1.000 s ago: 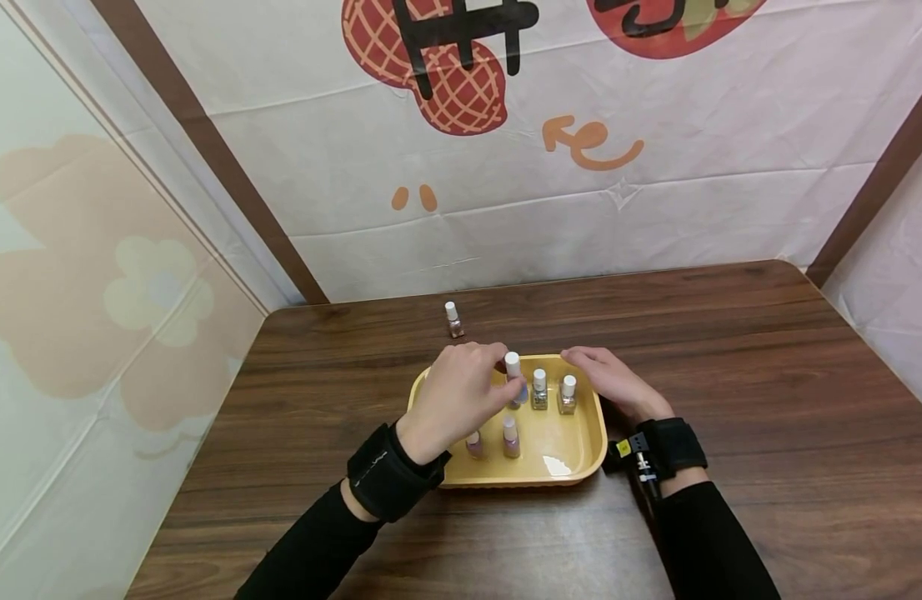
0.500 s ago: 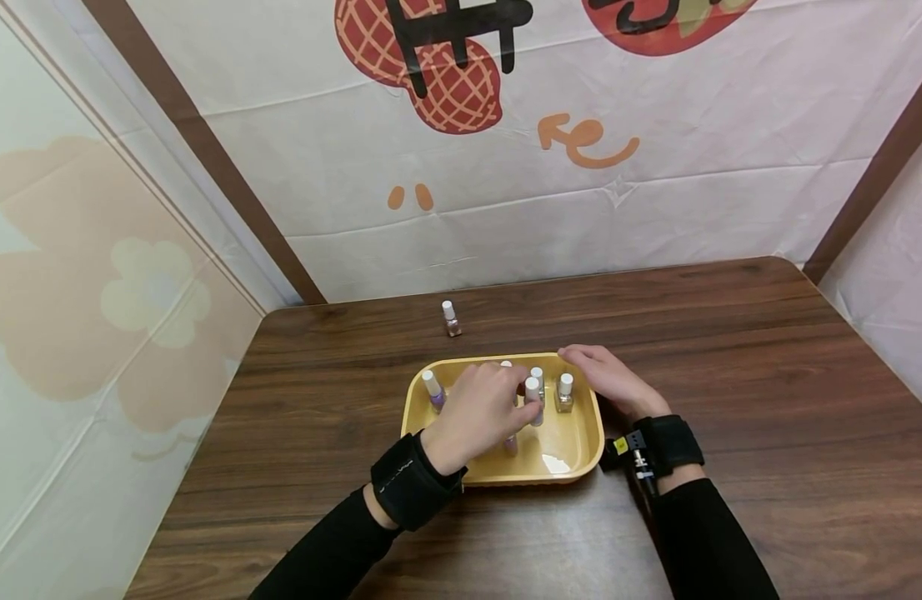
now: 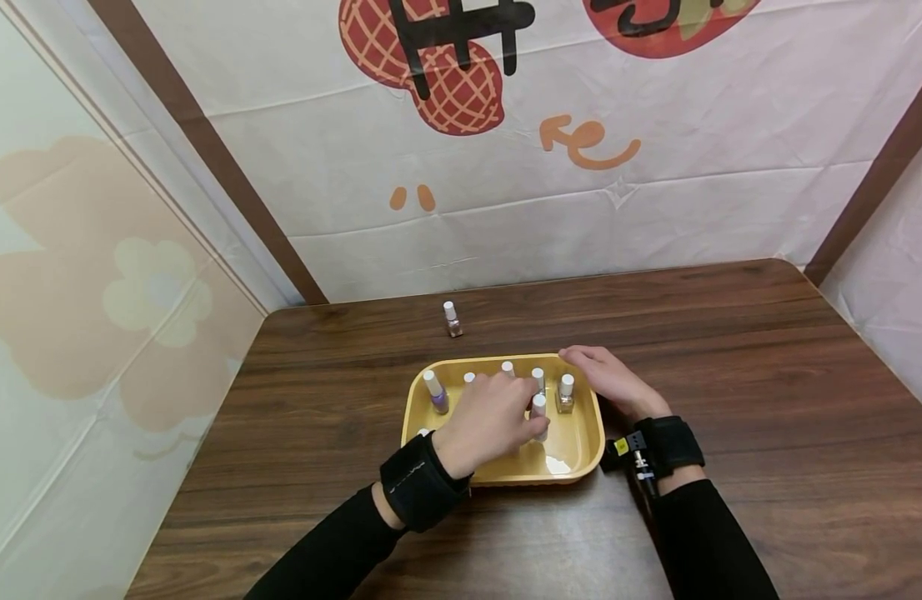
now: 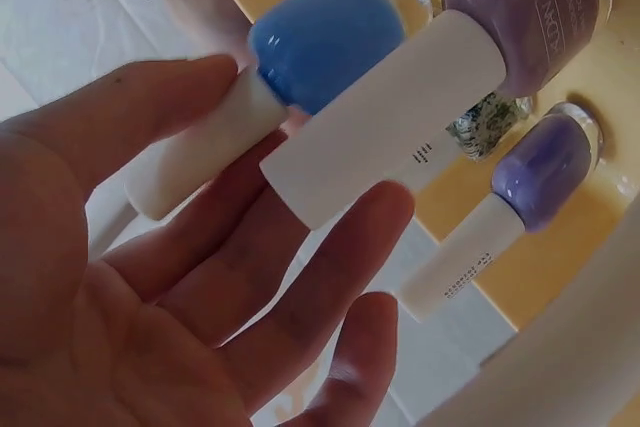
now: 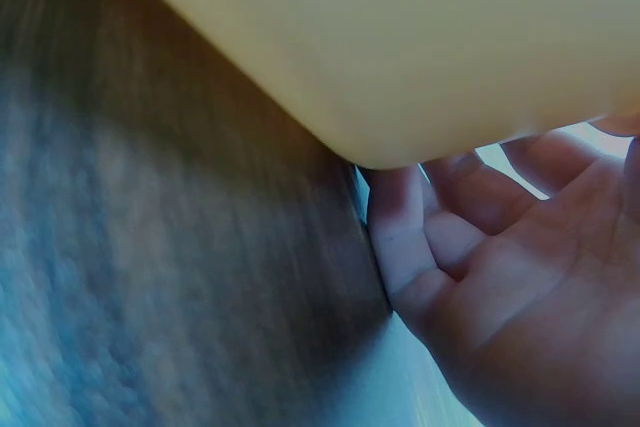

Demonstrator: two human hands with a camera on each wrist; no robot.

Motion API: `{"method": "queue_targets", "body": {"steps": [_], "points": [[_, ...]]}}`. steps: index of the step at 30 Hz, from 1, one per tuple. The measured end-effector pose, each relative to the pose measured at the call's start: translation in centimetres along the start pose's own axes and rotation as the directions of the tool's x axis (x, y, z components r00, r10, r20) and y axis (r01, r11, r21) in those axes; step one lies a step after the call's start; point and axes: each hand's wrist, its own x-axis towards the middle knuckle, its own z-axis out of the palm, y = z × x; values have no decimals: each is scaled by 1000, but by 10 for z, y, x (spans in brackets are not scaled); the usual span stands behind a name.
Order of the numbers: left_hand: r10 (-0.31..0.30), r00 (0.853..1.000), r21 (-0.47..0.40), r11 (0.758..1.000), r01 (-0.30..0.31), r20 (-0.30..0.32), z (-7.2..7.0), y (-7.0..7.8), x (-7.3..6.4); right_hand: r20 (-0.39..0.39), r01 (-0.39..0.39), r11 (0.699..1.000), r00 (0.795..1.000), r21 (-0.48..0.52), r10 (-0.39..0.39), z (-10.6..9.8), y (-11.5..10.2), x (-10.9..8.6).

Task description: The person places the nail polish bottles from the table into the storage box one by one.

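My left hand [image 3: 491,421] reaches over the yellow tray [image 3: 581,442] and pinches a nail polish bottle by its white cap [image 3: 539,406]. The left wrist view shows this bottle's polish [image 4: 325,37] is blue, with the thumb on one side of the cap. Closer to that camera stands a mauve nail polish bottle [image 4: 525,17], its cap overlapping the fingers. A purple nail polish bottle [image 3: 435,392] stands at the tray's left end. My right hand [image 3: 614,382] touches the tray's far right corner, fingers bent against the outer wall [image 5: 400,97].
Along the tray's far side stand more bottles, including a clear glittery one [image 3: 538,379] and a gold-toned one [image 3: 566,393]. Others are partly hidden behind the left hand. One bottle [image 3: 452,319] stands outside the tray on the brown wooden table [image 3: 318,400]. A printed cloth [image 3: 506,233] hangs behind the table.
My left hand has moved right and nearer the tray's front with the blue bottle, uncovering the purple bottle on the left. The right hand has stayed at the tray's corner.
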Motion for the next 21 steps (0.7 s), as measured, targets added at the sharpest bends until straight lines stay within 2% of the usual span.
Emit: {"method": "queue_targets", "body": {"steps": [4, 11, 15, 21], "points": [[-3, 1000, 33, 999, 3, 17, 1, 2, -1, -4, 4, 1000, 1000, -10, -4, -1, 0, 0], [37, 999, 74, 997, -36, -12, 2, 7, -8, -10, 5, 1000, 1000, -16, -5, -1, 1, 1], [63, 998, 64, 996, -61, -29, 3, 9, -11, -13, 7, 1000, 1000, -7, -7, -1, 1, 1], [53, 999, 46, 998, -53, -11, 4, 9, -11, -7, 6, 1000, 1000, 9, -5, -1, 2, 1]]}}
